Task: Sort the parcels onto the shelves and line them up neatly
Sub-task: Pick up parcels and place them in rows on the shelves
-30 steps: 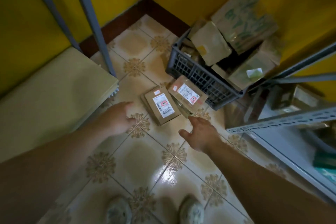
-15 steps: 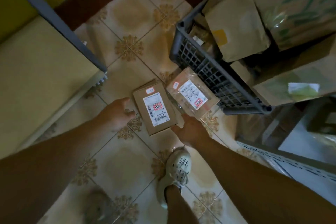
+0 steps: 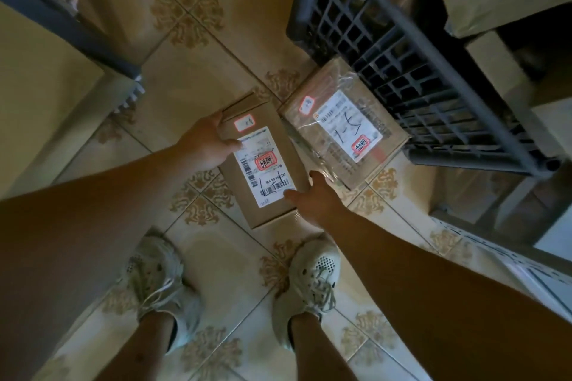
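The brown parcel lies flat on the tiled floor, just beside a plastic-wrapped parcel. The left hand clamps its grip on the far-left edge, and the right hand on the near-right corner. I'd lift it level, clear of its neighbour.

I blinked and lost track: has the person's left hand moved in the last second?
Yes. The left hand has gone from above the floor tiles onto the labelled cardboard box, nearer the grey crate, and now holds the box's edge.

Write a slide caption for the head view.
Left hand and right hand grip a labelled parcel near a dark crate.
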Action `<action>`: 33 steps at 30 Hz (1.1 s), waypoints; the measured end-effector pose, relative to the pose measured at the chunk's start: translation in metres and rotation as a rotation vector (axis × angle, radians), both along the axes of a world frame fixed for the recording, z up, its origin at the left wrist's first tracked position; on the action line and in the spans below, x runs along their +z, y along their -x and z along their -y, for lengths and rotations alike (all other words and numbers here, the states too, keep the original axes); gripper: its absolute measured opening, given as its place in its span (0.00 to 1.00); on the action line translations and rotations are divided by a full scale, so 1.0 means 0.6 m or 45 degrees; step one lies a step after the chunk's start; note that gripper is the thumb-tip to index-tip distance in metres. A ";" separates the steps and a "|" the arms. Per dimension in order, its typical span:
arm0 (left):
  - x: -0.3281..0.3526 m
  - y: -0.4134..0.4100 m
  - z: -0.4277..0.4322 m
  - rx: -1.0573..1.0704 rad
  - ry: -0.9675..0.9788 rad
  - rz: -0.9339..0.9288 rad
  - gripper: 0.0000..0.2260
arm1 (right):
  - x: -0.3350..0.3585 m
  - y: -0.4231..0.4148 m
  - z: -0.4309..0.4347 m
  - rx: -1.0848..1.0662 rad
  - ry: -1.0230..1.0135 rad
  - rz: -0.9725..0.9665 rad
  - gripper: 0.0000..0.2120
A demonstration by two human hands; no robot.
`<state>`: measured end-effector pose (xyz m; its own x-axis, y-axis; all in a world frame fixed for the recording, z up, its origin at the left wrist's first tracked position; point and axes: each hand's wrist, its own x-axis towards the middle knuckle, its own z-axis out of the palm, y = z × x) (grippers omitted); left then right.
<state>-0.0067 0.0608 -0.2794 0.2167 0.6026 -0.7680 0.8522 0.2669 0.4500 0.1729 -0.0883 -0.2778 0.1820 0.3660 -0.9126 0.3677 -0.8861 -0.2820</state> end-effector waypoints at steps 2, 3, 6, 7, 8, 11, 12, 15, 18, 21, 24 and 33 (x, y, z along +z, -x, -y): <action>0.005 0.010 0.009 0.004 0.032 -0.017 0.25 | 0.006 0.012 0.003 -0.143 -0.012 -0.017 0.35; 0.010 0.018 0.013 0.033 0.026 -0.026 0.24 | 0.012 0.017 0.005 -0.178 -0.033 -0.011 0.33; 0.031 0.044 0.022 0.251 -0.029 -0.024 0.22 | 0.036 0.025 0.014 -0.179 -0.081 0.002 0.24; 0.038 0.051 0.024 0.434 -0.010 -0.005 0.26 | 0.046 0.027 0.015 -0.190 -0.091 -0.012 0.20; 0.048 0.058 0.027 0.659 0.055 0.014 0.31 | 0.057 0.030 0.013 -0.227 -0.103 -0.044 0.18; 0.070 0.076 0.044 0.893 0.339 0.068 0.36 | 0.084 0.046 -0.007 -0.361 -0.137 -0.168 0.16; 0.074 0.080 0.053 0.834 0.400 0.096 0.35 | 0.091 0.053 -0.018 -0.374 -0.147 -0.187 0.15; 0.078 0.091 0.069 0.844 0.411 0.239 0.36 | 0.099 0.076 -0.052 -0.368 -0.189 -0.257 0.05; 0.075 0.112 0.071 1.023 0.333 0.362 0.37 | 0.099 0.091 -0.076 -0.336 -0.200 -0.349 0.06; 0.072 0.139 0.075 0.954 0.195 0.304 0.37 | 0.087 0.099 -0.082 -0.238 -0.231 -0.367 0.04; 0.061 0.166 0.078 0.979 0.124 0.317 0.35 | 0.055 0.096 -0.085 -0.041 -0.414 0.025 0.16; 0.022 0.209 0.104 0.915 0.012 0.138 0.38 | -0.044 0.073 -0.066 0.147 -0.075 0.320 0.41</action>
